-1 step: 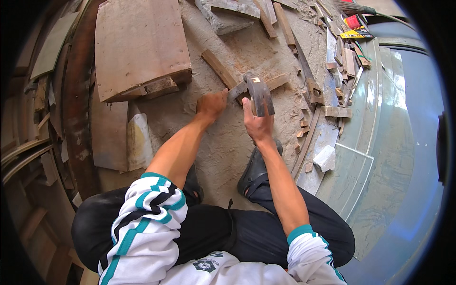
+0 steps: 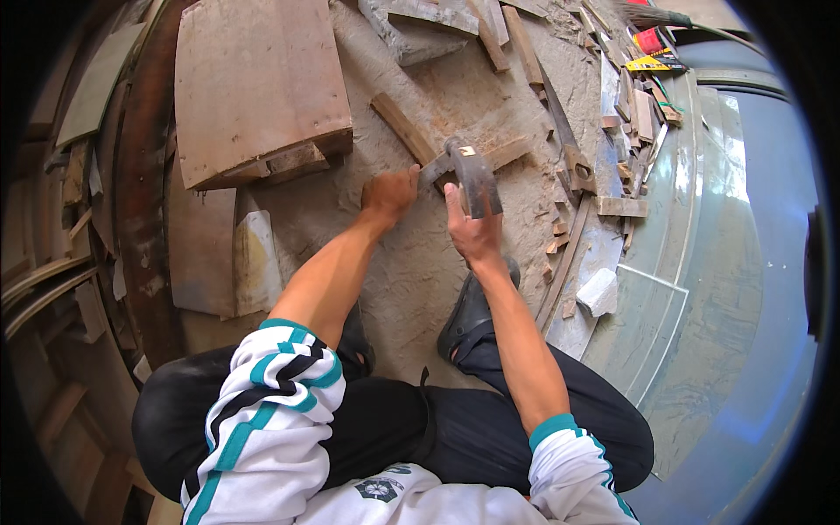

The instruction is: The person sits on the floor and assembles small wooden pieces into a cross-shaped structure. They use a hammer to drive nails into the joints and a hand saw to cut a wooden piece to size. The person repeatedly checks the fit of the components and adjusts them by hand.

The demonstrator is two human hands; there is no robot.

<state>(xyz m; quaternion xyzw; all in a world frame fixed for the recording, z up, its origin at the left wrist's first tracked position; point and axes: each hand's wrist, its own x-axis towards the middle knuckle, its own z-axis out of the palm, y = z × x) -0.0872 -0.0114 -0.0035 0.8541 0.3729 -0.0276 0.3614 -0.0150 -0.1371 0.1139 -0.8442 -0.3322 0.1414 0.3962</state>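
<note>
While the person squats on a sandy floor (image 2: 411, 271), the scene is this:
Right hand: the right hand (image 2: 472, 232) is clenched around a dark metal tool (image 2: 474, 179), maybe a hand plane; its kind is hard to tell.
Left hand: the left hand (image 2: 390, 194) has its fingers curled and presses a wooden strip (image 2: 404, 129) just beside the tool.
Tool place: it rests on the strip, between the two hands.
Containers: I can make out none; loose wood scraps (image 2: 634, 109) lie at the right, near a glass sheet (image 2: 700, 262).
Other things: a big curved board (image 2: 254, 87) lies at the upper left.
Hidden: the left fingertips are under the palm, and the tool's underside is not visible.
Cut off: dark rim hides the corners.
</note>
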